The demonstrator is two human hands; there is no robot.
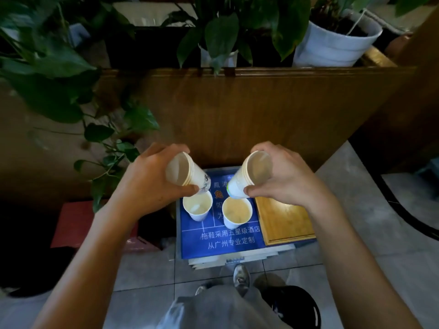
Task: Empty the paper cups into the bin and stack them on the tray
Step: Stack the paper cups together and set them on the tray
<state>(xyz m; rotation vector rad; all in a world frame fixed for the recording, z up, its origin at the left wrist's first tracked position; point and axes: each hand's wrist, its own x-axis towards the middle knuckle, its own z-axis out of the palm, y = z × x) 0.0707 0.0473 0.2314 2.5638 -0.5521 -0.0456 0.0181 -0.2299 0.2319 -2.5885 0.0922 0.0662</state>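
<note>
My left hand (pixel 152 181) holds a white paper cup (pixel 185 172), tilted with its mouth toward me. My right hand (pixel 285 179) grips another white paper cup (pixel 249 174), tilted the same way, with a green mark near its base. Both held cups hang just above two upright paper cups (pixel 198 207) (pixel 237 212) that stand on a blue printed board (pixel 223 241). A wooden tray (pixel 285 222) lies right of the board, under my right wrist. A black bin (pixel 297 307) sits on the floor by my feet, at the lower right.
A wooden partition (pixel 249 110) rises behind the board, with potted plants (pixel 332 41) on top and leafy vines (pixel 71 79) hanging at the left. A red box (pixel 73 224) sits at the left. My shoe (pixel 241 279) and knee are on the grey tiled floor.
</note>
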